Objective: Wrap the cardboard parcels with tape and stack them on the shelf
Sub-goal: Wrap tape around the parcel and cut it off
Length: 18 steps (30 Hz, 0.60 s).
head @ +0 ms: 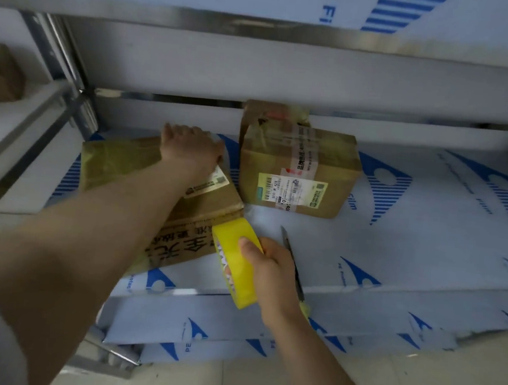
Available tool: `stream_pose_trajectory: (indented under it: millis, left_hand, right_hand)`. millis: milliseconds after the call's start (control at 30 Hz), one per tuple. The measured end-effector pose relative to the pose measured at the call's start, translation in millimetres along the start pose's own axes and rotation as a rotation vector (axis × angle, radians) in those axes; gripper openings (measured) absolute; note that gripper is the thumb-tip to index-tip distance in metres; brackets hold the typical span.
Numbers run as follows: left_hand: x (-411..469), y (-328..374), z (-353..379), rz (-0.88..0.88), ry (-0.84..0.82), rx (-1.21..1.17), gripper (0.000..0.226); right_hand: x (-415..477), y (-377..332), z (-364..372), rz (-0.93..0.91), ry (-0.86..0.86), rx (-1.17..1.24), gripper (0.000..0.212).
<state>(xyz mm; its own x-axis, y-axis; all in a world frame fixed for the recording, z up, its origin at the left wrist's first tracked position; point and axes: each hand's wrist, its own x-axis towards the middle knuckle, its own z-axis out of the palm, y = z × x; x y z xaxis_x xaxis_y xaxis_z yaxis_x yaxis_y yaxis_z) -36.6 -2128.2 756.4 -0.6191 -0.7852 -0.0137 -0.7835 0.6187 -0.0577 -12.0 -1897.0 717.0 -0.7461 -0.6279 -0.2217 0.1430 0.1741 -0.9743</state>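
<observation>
While the left hand (190, 152) rests on the flat parcel (119, 160) on the shelf (412, 238), fingers hidden past its far edge, and the right hand (272, 275) grips the tape roll (237, 284), best push it squarely back beside the taped parcel (298, 171).

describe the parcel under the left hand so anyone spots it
On the film-covered metal shelf, look left of the boxy brown cardboard parcel. The flat brown cardboard parcel lies under the left hand; it is lower and wider, with big black characters on its near side, by the yellow tape roll.
</observation>
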Motion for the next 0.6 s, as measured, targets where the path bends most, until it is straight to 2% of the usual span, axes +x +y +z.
stream_pose_trajectory:
  millis: [67,133,200,267,367,467,533,600]
  left_hand:
    - [-15,12,-4,-0.007,-0.047,-0.08,0.086]
    - [-39,24,2,0.037,-0.122,-0.172,0.105]
    - [-63,37,17,0.148,-0.046,-0.129,0.097]
    - [-70,42,17,0.171,-0.007,-0.164,0.09]
    - [-72,29,9,0.217,-0.077,-0.227,0.104]
    - [-79,13,17,0.343,-0.047,-0.111,0.108]
    - [-76,9,17,0.368,-0.087,-0.094,0.107]
    - [-72,5,8,0.378,-0.215,-0.138,0.118]
  right_hand:
    - [-1,-2,-1,0.022,-0.009,-0.005,0.036]
    - [-1,-4,1,0.014,-0.034,-0.017,0.044]
    - [0,-6,4,0.01,-0.035,-0.048,0.053]
    - [1,-5,2,0.014,-0.034,-0.049,0.044]
    - [5,-1,-5,0.037,-0.053,-0.024,0.033]
    - [7,-1,-8,0.028,-0.112,-0.023,0.025]
    - [6,0,-6,0.036,-0.112,-0.022,0.022]
    - [4,0,-6,0.042,-0.106,-0.02,0.023]
